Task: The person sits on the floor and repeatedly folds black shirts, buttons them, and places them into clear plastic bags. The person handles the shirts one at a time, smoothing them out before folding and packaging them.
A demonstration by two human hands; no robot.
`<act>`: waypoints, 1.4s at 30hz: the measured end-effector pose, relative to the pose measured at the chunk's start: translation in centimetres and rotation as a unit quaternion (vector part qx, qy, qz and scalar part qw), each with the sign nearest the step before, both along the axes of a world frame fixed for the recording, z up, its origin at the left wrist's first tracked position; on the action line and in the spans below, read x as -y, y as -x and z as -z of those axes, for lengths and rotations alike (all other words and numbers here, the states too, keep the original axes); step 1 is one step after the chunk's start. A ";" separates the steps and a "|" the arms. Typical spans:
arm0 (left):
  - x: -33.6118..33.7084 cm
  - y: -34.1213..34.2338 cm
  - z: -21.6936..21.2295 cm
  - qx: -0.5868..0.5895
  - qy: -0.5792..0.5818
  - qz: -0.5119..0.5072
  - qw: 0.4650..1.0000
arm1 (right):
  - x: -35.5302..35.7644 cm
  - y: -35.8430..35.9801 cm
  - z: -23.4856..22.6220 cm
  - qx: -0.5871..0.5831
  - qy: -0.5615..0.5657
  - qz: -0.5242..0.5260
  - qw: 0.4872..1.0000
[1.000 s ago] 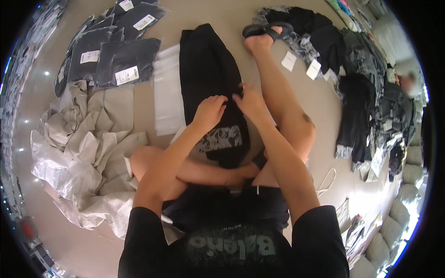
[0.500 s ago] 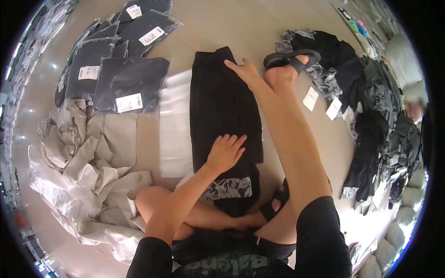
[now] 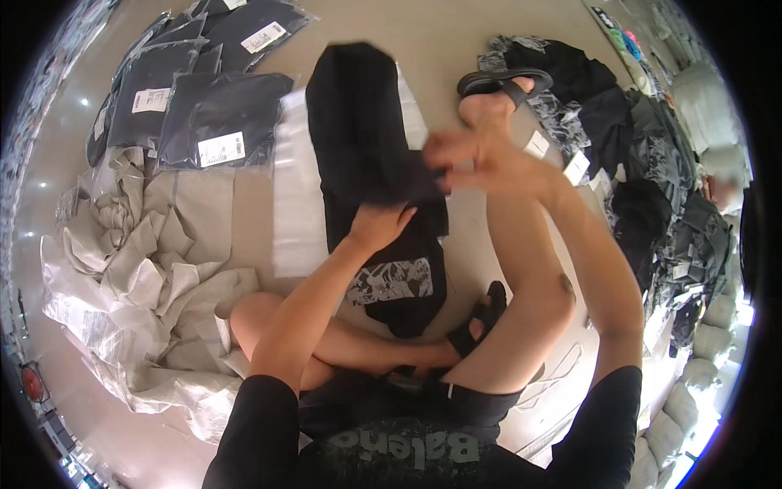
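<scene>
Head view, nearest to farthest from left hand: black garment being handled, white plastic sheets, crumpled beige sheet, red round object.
1. Black garment: touching the left hand.
2. White plastic sheets: just left.
3. Crumpled beige sheet: farther left.
4. Red round object: far lower left.

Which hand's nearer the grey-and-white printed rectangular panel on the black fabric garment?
Left. The left hand is just beyond the panel, against the black garment; the right hand is farther off, up and to the right.

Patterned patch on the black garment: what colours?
The patch is mottled light and dark grey, best in head view.
</scene>
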State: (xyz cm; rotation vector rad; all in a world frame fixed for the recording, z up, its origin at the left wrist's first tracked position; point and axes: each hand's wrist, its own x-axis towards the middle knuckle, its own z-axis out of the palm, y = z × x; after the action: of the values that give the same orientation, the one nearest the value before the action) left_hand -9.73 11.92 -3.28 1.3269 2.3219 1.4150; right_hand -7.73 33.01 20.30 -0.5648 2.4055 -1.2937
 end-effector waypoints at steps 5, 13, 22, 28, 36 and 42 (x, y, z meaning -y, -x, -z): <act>6.6 -3.3 -3.2 0.116 -0.033 0.092 0.988 | 1.0 -12.2 3.7 -0.099 -0.116 -0.178 0.972; 18.8 -3.0 0.9 0.136 0.181 0.024 0.974 | 4.5 -17.2 16.1 -0.056 -0.253 0.378 0.889; 13.2 -9.3 -0.8 0.385 -0.035 -0.226 0.894 | 7.0 -16.6 23.4 -0.031 -0.101 0.508 0.855; 14.0 -8.2 -1.1 0.163 0.313 -0.230 0.907 | 7.6 -17.9 23.8 -0.064 -0.288 0.627 0.721; 15.0 -9.5 -1.3 0.126 0.462 -0.205 0.853 | 16.5 -19.2 18.7 -0.313 -0.229 0.260 0.884; 20.4 -2.7 2.9 0.157 0.400 -0.171 0.886 | 17.3 -17.7 22.5 -0.262 -0.276 0.297 0.875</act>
State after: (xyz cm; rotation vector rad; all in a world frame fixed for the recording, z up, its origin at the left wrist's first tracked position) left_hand -7.06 -8.50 -6.13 0.4328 2.5159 0.5016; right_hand 9.95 15.75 -2.16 0.0227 3.3940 -0.5740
